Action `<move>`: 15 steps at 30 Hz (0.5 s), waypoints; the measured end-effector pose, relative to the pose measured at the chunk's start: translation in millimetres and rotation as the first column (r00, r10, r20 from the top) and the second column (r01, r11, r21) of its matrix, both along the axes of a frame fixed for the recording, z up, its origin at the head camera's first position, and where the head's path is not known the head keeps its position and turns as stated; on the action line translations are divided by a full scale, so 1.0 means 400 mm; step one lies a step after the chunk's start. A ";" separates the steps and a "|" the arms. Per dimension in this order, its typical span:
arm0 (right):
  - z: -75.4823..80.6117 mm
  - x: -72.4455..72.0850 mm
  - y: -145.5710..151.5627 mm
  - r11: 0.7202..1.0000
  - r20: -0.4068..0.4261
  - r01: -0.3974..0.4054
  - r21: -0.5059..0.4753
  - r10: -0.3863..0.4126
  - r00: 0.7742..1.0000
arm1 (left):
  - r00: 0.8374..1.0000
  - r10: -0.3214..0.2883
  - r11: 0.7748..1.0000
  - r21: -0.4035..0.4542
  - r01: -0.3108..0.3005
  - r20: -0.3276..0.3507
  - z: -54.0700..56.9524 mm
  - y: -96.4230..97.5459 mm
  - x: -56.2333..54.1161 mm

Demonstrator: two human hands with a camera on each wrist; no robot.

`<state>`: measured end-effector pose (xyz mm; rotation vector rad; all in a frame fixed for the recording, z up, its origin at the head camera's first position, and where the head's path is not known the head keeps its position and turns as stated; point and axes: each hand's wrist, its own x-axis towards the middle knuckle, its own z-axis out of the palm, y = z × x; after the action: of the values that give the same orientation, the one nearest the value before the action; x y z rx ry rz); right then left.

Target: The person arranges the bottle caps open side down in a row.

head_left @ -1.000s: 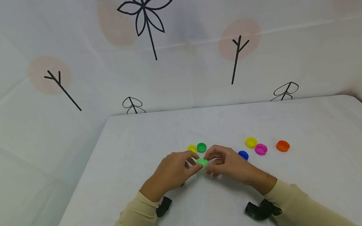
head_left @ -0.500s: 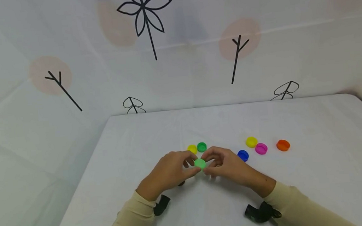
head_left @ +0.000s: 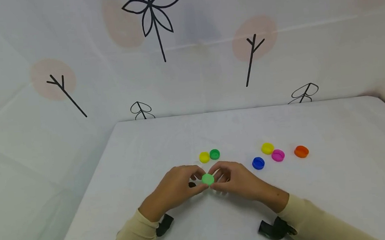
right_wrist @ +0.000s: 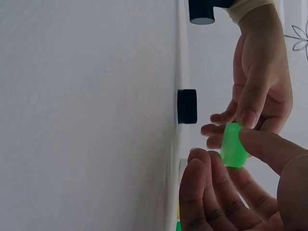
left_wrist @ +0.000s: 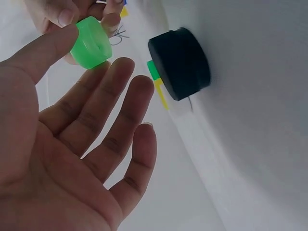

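A light green bottle cap (head_left: 208,179) is held above the table between both hands. My left hand (head_left: 172,187) pinches its left side between thumb and index finger; the other fingers are spread in the left wrist view. From the other side my right hand (head_left: 239,180) pinches the same cap with thumb and index finger. The left wrist view shows the cap (left_wrist: 91,43) with its hollow side turned toward that camera. A black cap (left_wrist: 179,63) stands on the table below the left hand; in the head view the fingers partly hide it.
Beyond the hands, a yellow cap (head_left: 204,157) touches a darker green cap (head_left: 214,154). To the right lie a blue cap (head_left: 258,163), another yellow cap (head_left: 267,148), a magenta cap (head_left: 278,155) and an orange cap (head_left: 301,151) on the white table (head_left: 347,183).
Both hands have moved slightly left and nearer the body with the light green cap. Its round face has tilted up toward the head camera. The other caps on the table have stayed put.
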<state>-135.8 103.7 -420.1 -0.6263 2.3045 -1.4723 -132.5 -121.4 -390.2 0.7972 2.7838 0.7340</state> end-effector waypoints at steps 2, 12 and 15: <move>-0.003 0.001 -0.004 1.000 0.000 -0.004 0.012 0.004 1.000 | 1.000 -0.006 1.000 -0.004 0.006 -0.005 -0.006 -0.005 0.000; -0.009 0.003 -0.013 0.999 0.009 -0.019 0.040 0.019 1.000 | 0.997 -0.045 0.997 -0.060 0.042 -0.065 -0.022 -0.009 0.000; -0.014 0.000 -0.016 0.999 0.006 -0.030 0.042 0.030 1.000 | 0.996 -0.042 0.996 -0.081 0.036 -0.075 -0.022 -0.011 0.001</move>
<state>-135.7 97.3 -425.5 -0.6411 2.3058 -1.4062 -132.2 -125.8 -399.1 0.8803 2.8352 0.5946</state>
